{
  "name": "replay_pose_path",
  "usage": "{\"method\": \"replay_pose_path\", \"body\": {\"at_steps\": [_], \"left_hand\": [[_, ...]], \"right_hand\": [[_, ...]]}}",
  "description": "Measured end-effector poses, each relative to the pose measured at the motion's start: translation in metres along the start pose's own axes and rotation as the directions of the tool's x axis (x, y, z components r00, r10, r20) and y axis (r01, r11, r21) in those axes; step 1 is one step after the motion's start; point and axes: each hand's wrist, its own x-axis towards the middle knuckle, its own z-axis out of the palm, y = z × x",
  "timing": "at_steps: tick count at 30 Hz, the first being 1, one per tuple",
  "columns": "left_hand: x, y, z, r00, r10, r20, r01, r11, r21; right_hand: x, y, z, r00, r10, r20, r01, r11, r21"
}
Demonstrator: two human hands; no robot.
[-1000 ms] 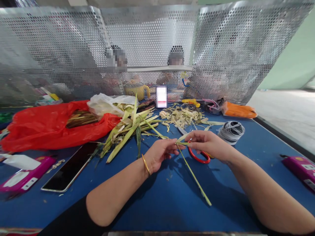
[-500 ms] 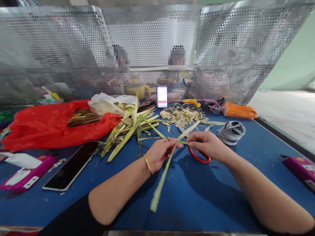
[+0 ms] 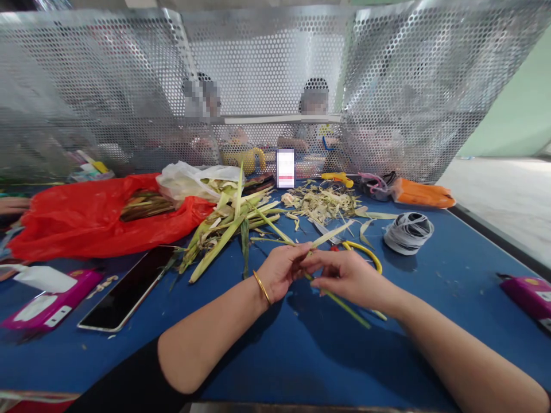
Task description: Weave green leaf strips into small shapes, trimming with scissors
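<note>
My left hand [image 3: 282, 271], a gold bangle on its wrist, pinches a bundle of pale green leaf strips [image 3: 333, 233] above the blue table. Close against it, my right hand [image 3: 342, 274] has its fingers closed on the strips where they cross; its fingertips partly hide the crossing. One green strip end [image 3: 350, 310] hangs down toward the right below my hands. Scissors with a yellow and red handle [image 3: 372, 253] lie just behind my right hand, partly covered by it. A heap of long leaf strips [image 3: 221, 244] is left of my hands.
Dry leaf scraps [image 3: 322, 203] lie ahead, near an upright phone [image 3: 284, 169]. A roll of grey strip [image 3: 408, 234] stands at right. Red plastic bag [image 3: 86, 221], dark phone [image 3: 127, 292] and purple tissue pack [image 3: 55, 307] are at left. Behind a perforated screen [image 3: 267, 63] sit two people.
My right hand has moved left against my left hand. The long strip that pointed toward me has swung to the right. The scissors' yellow handle now shows. A hand appears at far left.
</note>
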Motion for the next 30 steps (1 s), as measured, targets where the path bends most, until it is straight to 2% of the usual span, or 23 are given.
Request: {"method": "replay_pose_path", "body": {"at_steps": [2,4,6,8,10,12,15,18,20,21,23,26,30], "left_hand": [[0.001,0.001,-0.001,0.999,-0.013,0.039,0.014,0.999,-0.035],[0.002,0.003,-0.002,0.998,-0.036,0.052,0.038,0.998,-0.048],[0.002,0.005,-0.002,0.998,-0.054,0.036,0.055,0.998,-0.04],[0.002,0.007,-0.002,0.999,-0.053,0.01,0.053,0.998,-0.031],[0.002,0.009,-0.002,0.999,-0.051,-0.006,0.051,0.998,-0.03],[0.001,0.01,-0.003,0.998,-0.059,-0.009,0.058,0.998,-0.027],[0.001,0.011,-0.004,0.997,-0.078,0.016,0.078,0.996,-0.037],[0.002,0.012,-0.005,0.995,-0.091,0.033,0.092,0.995,-0.049],[0.001,0.011,-0.004,0.995,-0.094,0.021,0.095,0.994,-0.049],[0.001,0.011,-0.004,0.996,-0.089,0.008,0.089,0.995,-0.039],[0.0,0.01,-0.003,0.998,-0.062,-0.013,0.062,0.998,0.016],[0.0,0.007,-0.002,0.999,-0.015,-0.036,0.019,0.992,0.126],[0.0,0.008,-0.001,1.0,-0.006,-0.026,0.011,0.982,0.189]], "right_hand": [[-0.002,0.0,0.001,0.994,-0.105,0.007,0.104,0.971,-0.216],[-0.003,-0.001,-0.003,0.97,-0.208,-0.124,0.143,0.905,-0.401],[-0.003,-0.002,-0.009,0.918,-0.251,-0.308,0.031,0.819,-0.573],[-0.002,-0.001,-0.014,0.907,-0.159,-0.39,-0.136,0.765,-0.629],[0.0,0.0,-0.016,0.948,-0.016,-0.318,-0.186,0.783,-0.594],[0.001,0.002,-0.016,0.974,0.05,-0.222,-0.162,0.838,-0.521],[0.002,0.005,-0.015,0.976,0.04,-0.214,-0.127,0.904,-0.409],[0.004,0.008,-0.012,0.974,0.153,-0.167,-0.181,0.969,-0.169],[0.005,0.01,-0.009,0.97,0.221,-0.099,-0.225,0.974,-0.022],[0.005,0.01,-0.008,0.97,0.225,-0.09,-0.226,0.974,0.0],[0.005,0.011,-0.006,0.971,0.198,-0.134,-0.208,0.977,-0.058],[0.004,0.009,-0.008,0.963,0.138,-0.233,-0.193,0.954,-0.231],[0.002,0.006,-0.019,0.96,0.086,-0.265,-0.168,0.937,-0.306]]}}
